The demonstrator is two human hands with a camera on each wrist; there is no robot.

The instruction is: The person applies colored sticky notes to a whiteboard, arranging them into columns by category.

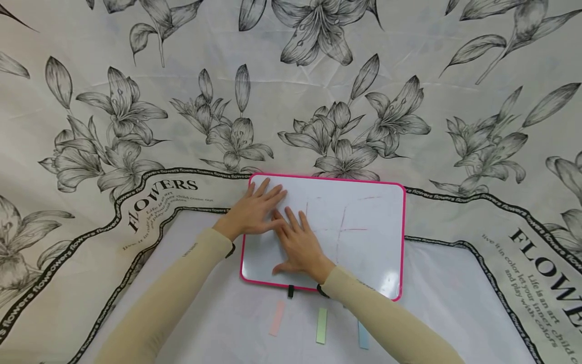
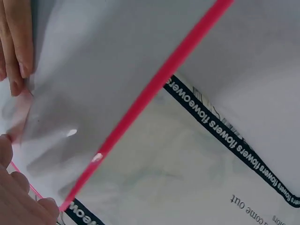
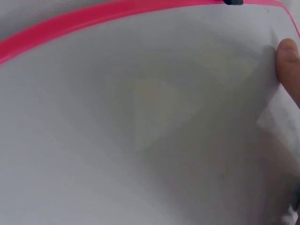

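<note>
A whiteboard (image 1: 368, 253) with a pink rim lies on the white cloth, bearing thin red marker lines (image 1: 354, 229), partly hidden. My left hand (image 1: 256, 210) rests on its upper left part, fingers spread and straight. Just below and to the right, my right hand (image 1: 300, 247) lies on the board, fingers extended up-left and thumb out to the side. Its fingertips meet the left thumb in the head view. In the left wrist view a pinkish patch (image 2: 21, 115) shows on the board between right fingertips and left thumb; I cannot tell whether it is a strip or a reflection.
Below the board lie a pink strip (image 1: 276, 317), a green strip (image 1: 321, 326) and a blue strip (image 1: 363, 335), the last partly behind the right sleeve. A small black tab (image 1: 291, 291) sticks out at the lower rim. Flower-printed cloth (image 1: 204, 116) surrounds everything.
</note>
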